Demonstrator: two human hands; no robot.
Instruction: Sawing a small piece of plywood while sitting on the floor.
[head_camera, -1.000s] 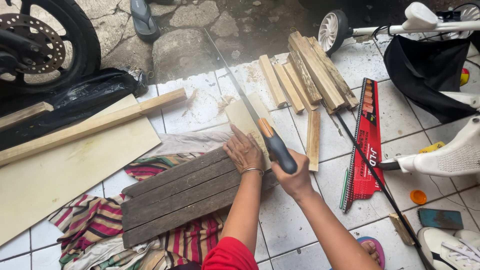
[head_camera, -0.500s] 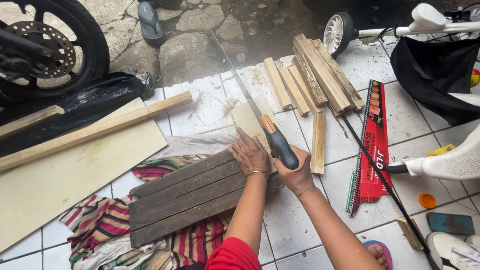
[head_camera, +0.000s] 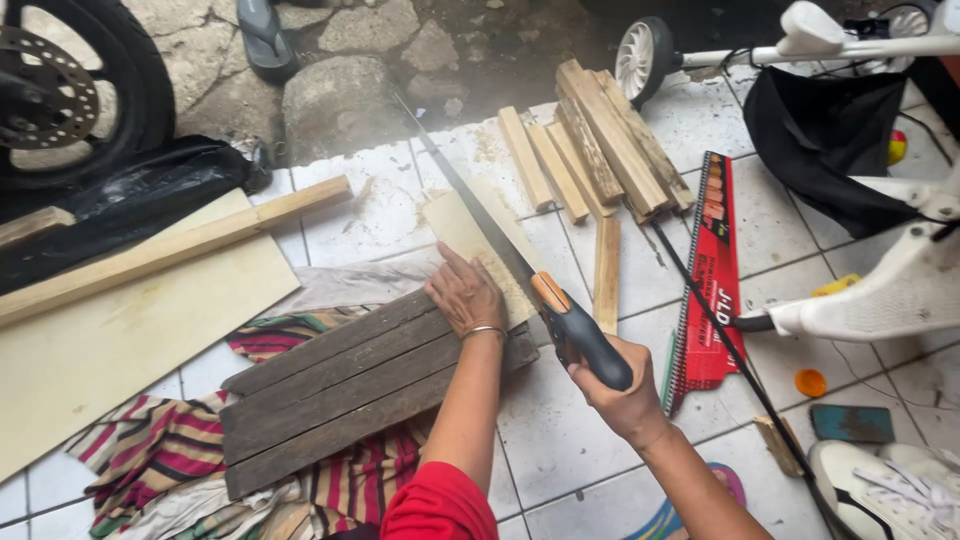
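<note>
1. Right hand (head_camera: 622, 392) is wrapped tight around the dark handle of a hand saw (head_camera: 520, 272), fingers fully closed on the grip, and the long blade runs up toward 11 o'clock.
2. Left hand (head_camera: 465, 295) lies flat, fingers together and stretched out, pressing down on a thin pale board (head_camera: 462, 228); it grips nothing, it just pins the board.
3. The saw blade crosses that pale board just to the right of the left hand, its edge lying on the wood.
4. The pale board rests on a dark slatted wooden panel (head_camera: 340, 390), which stretches away toward 8 o'clock over a striped cloth (head_camera: 140, 450) (red, green and yellow bands) spread on the tiled floor (head_camera: 560, 440).
5. At 12 to 1 o'clock from the hands, a loose stack of short cut wood pieces (head_camera: 610, 145) lies on the tiles, and one more short piece (head_camera: 606, 272) sits just beside the saw handle.
6. At 3 o'clock is a red cardboard saw sleeve (head_camera: 708, 270), lying lengthwise.
7. Out at 9 to 10 o'clock there's a long timber batten (head_camera: 170, 250) lying across a big pale sheet (head_camera: 110, 350), with a motorcycle wheel (head_camera: 70, 90) in the far corner.
8. The white frame of a wheeled ride-on toy (head_camera: 870, 290) fills the 2 o'clock side.
</note>
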